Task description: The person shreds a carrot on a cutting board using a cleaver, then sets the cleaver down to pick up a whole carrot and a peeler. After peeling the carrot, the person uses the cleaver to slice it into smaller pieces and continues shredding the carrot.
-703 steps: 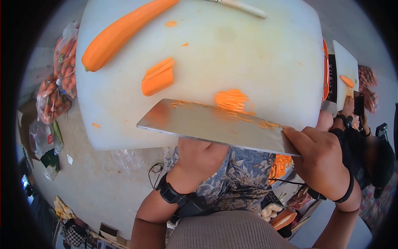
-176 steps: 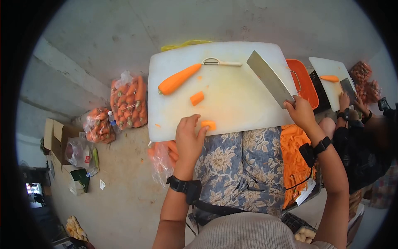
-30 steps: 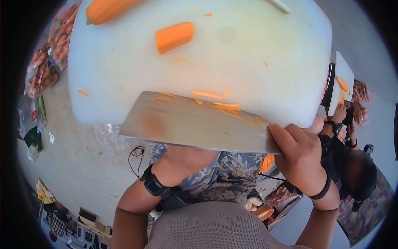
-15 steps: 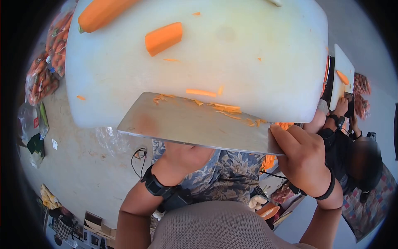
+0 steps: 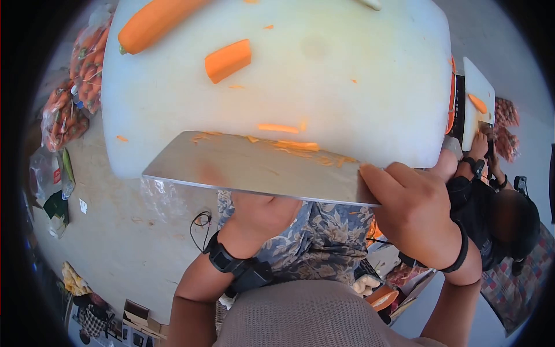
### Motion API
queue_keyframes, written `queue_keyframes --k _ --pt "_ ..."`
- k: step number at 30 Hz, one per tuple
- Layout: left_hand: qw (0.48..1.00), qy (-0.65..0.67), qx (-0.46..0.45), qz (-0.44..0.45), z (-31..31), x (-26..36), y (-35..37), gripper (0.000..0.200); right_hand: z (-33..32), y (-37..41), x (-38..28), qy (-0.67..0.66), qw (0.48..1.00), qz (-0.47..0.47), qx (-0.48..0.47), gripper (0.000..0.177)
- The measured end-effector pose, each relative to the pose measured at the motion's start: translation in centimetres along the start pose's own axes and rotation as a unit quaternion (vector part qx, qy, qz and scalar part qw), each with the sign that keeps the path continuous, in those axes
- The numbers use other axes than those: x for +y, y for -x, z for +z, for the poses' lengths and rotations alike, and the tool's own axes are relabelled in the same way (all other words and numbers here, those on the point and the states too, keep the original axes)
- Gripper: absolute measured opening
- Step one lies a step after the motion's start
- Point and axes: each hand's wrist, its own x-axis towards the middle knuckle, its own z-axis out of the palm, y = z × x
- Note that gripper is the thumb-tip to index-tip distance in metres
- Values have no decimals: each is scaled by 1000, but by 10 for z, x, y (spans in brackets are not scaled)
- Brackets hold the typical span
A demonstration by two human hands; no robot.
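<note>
A broad cleaver (image 5: 254, 168) lies nearly flat at the near edge of the white cutting board (image 5: 370, 115), with thin orange shreds along its far edge. My right hand (image 5: 404, 202) is wrapped round its right end. Below the blade is my left hand (image 5: 260, 214), its fingers hidden under the metal. On the board sit a cut carrot block (image 5: 228, 61), a long peeled carrot (image 5: 156, 26) at the upper left, and a thin carrot strip (image 5: 278, 128) just beyond the blade.
Bags of carrots (image 5: 60, 118) stand on the floor at the left. At the right a co-worker (image 5: 491, 214) bends over another white board (image 5: 471, 110) with a carrot on it. Cardboard boxes (image 5: 141, 318) are at the lower left.
The cleaver and my right hand have moved left and slightly away from me. The board and the things on it appear shifted a little in view.
</note>
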Motion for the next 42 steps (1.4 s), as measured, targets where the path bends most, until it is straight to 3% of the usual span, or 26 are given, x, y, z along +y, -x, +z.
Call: queue_keyframes --k 3,4,8,10,17,19,22,29,31,34,35,36,38,42 --pt "999 -3 34 16 1 0 -4 23 -7 12 2 -7 999 36 -30 22" --pt "998 -38 39 36 2 0 -3 23 -7 15 3 -16 997 60 -54 37" --pt "998 -35 37 43 0 0 -3 23 -2 11 6 -27 996 61 -52 37" --pt "998 -53 -26 12 -5 0 3 30 4 2 3 -11 1000 20 -5 15" --pt "999 -25 -11 17 -2 -3 5 29 3 -8 -4 -11 1000 0 14 16" --pt "1000 -3 0 -11 0 -3 8 28 -6 2 -6 6 998 39 -45 37" --pt "998 -25 40 40 1 -4 -1 26 -5 12 -5 -21 997 60 -41 37" --pt "999 -24 28 37 -1 -3 -5 30 5 10 0 -18 997 65 -45 38" --pt "997 -51 35 47 0 -4 -5 29 14 1 -1 -10 999 18 29 14" --pt "997 -55 27 55 -3 -4 -6 28 16 -7 -5 -17 999 16 28 14" --pt "996 -58 29 56 -4 -3 -5 28 13 -6 -5 -28 999 41 -19 34" --pt "997 -57 29 50 -5 -3 -4 26 11 -5 -5 -28 999 37 -15 34" --pt "997 -59 30 44 -6 -3 -4 25 5 -3 -7 3 1000 17 15 14" --pt "996 -60 39 45 -3 -3 -1 25 -4 12 -7 -33 997 60 -38 31"
